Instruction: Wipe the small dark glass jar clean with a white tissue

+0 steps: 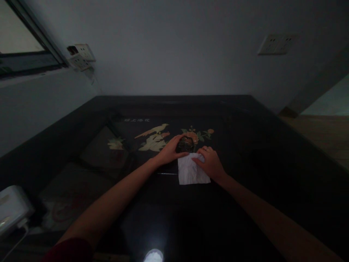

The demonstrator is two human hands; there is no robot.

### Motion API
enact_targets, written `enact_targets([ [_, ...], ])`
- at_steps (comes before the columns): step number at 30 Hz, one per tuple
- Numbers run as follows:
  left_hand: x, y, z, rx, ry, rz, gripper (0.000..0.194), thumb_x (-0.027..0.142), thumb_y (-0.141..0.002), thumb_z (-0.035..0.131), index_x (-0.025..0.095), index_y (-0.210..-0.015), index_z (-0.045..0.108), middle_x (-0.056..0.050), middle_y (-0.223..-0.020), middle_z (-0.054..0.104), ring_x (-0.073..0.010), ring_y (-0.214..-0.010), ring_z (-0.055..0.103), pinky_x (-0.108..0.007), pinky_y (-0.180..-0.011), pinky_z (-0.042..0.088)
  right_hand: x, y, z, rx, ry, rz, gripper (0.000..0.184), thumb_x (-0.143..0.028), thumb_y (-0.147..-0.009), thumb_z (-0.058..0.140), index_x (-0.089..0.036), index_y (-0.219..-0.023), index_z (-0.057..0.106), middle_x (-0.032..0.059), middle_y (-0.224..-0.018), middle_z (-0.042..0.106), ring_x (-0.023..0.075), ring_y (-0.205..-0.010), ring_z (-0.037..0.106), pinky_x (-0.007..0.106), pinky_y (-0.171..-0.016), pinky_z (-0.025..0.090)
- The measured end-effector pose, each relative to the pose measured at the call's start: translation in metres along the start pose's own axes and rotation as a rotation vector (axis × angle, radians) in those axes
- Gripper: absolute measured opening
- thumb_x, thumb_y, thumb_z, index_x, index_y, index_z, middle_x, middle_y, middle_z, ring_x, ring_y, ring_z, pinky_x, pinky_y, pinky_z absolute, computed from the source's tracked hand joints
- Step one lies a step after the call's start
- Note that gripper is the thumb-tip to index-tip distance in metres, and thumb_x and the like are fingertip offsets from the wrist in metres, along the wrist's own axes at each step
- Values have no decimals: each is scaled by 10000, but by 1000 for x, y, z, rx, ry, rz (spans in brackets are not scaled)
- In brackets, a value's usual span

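A small dark, shiny round object [185, 144], like a glass dish, rests near the middle of the black table; the dim light hides its exact kind. My left hand [172, 150] is curved around its left side, with fingers behind it and the thumb in front. A white tissue [192, 171] hangs in front of the dish, its upper edge by the dish's near rim. My right hand [209, 160] grips the tissue's upper right part, thumb on top and fingers bent. A ring shows on one finger.
The glossy black table [231, 214] bears a painted bird [154, 131], flowers and characters. At the lower left stands a white device [13, 207] with a cable. Wall sockets [276, 44] sit on the grey wall [174, 47] behind. Light reflects near the front.
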State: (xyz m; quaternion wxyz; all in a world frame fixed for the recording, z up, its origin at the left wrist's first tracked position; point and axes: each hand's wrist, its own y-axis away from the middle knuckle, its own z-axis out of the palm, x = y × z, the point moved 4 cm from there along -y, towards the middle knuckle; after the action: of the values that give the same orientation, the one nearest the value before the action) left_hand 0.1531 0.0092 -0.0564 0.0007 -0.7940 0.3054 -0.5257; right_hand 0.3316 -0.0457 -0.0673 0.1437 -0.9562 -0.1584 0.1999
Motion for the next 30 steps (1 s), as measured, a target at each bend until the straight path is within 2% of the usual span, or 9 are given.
enact_targets([
  [6,-8,-4,4,-32,-157,-75,1001,359,-620,798,90,-1440,290,-231,-1431,413,-332,-1331,395,-479,-1091,306,7,-2,1,-106,-130,61,295,-410,-711,744,-204,-883,622,57,-898,631,256,-873,556,327,-697,355],
  [9,-12,-5,5,-23,-194,-101,1007,355,-582,819,88,-1417,324,-228,-1404,446,-340,-1311,419,-482,-1083,322,8,-2,2,-117,-215,86,235,-368,-687,753,-206,-794,621,52,-854,635,260,-874,559,337,-715,353],
  [13,-14,-5,2,49,-128,-152,884,342,-569,824,119,-1329,434,-189,-1296,551,-318,-1220,513,-468,-1044,374,6,-1,0,-91,-320,92,181,-314,-705,701,-200,-811,610,46,-852,655,243,-845,582,350,-747,380],
  [18,-1,-10,-15,302,237,-171,798,295,-545,835,186,-1250,478,-129,-1229,589,-272,-1143,568,-451,-1008,418,10,-1,-7,9,-468,164,159,-351,-778,571,-197,-816,569,12,-715,618,201,-670,572,307,-631,412],
  [20,11,-12,-18,354,447,-162,782,256,-540,837,211,-1238,487,-106,-1241,584,-255,-1135,575,-432,-1017,417,14,-2,-10,85,-521,221,194,-362,-799,531,-189,-879,563,21,-738,627,202,-674,580,307,-625,431],
  [22,22,-8,-17,406,668,-185,673,262,-593,810,216,-1201,528,-87,-1213,604,-240,-1104,595,-424,-1024,414,19,-2,-11,154,-573,268,257,-376,-809,517,-178,-964,567,48,-815,660,217,-739,605,322,-665,459],
  [26,34,15,8,264,1101,-371,437,286,-720,738,152,-1114,604,-114,-1183,635,-245,-1118,596,-415,-1048,410,22,-3,-12,211,-677,316,356,-436,-820,514,-149,-1001,623,93,-904,708,254,-821,640,363,-713,497],
  [28,33,31,22,217,1193,-450,420,256,-728,740,139,-1111,614,-118,-1174,644,-248,-1127,593,-419,-1055,407,22,-2,-12,224,-714,338,381,-465,-828,506,-130,-926,657,96,-843,715,260,-779,644,370,-678,504],
  [30,29,43,32,180,1250,-502,396,301,-734,743,132,-1075,630,-123,-1146,659,-258,-1116,601,-440,-1051,409,21,-1,-14,245,-735,358,399,-481,-838,499,-122,-888,667,91,-805,713,252,-746,639,364,-651,504],
])
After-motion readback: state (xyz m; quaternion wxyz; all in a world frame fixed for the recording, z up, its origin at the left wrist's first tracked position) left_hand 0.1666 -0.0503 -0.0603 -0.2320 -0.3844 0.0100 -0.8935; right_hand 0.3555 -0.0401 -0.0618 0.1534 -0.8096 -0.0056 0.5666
